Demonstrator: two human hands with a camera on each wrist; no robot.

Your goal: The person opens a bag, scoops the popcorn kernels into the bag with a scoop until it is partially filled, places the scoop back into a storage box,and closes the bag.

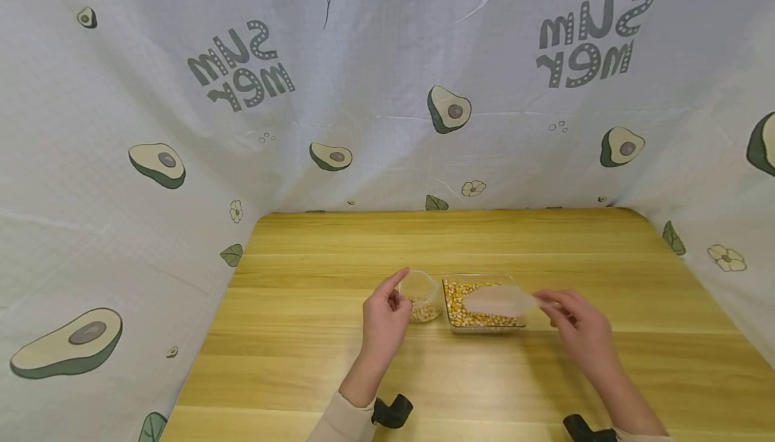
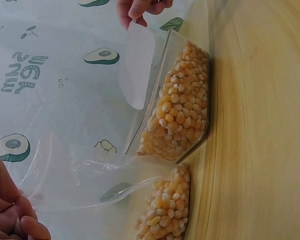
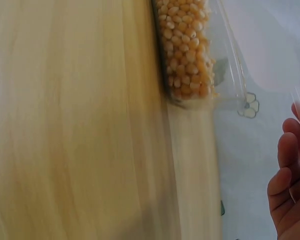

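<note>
My left hand point(image 1: 386, 321) pinches the upper edge of a clear plastic bag point(image 1: 419, 286), which stands on the table with corn kernels point(image 2: 167, 207) in its bottom. Right beside the bag sits a clear rectangular container point(image 1: 484, 329) filled with yellow corn kernels point(image 2: 180, 102). From the right, my right hand point(image 1: 584, 331) holds a white translucent scoop point(image 1: 499, 300) by its handle. The scoop's blade is above the container, apart from the kernels in the left wrist view. Whether the blade carries any kernels is hard to tell.
The wooden table point(image 1: 290, 334) extends around the bag and container. Behind and at both sides hangs a pale curtain point(image 1: 375, 45) printed with avocados. Black wrist mounts point(image 1: 392, 412) sit at both wrists.
</note>
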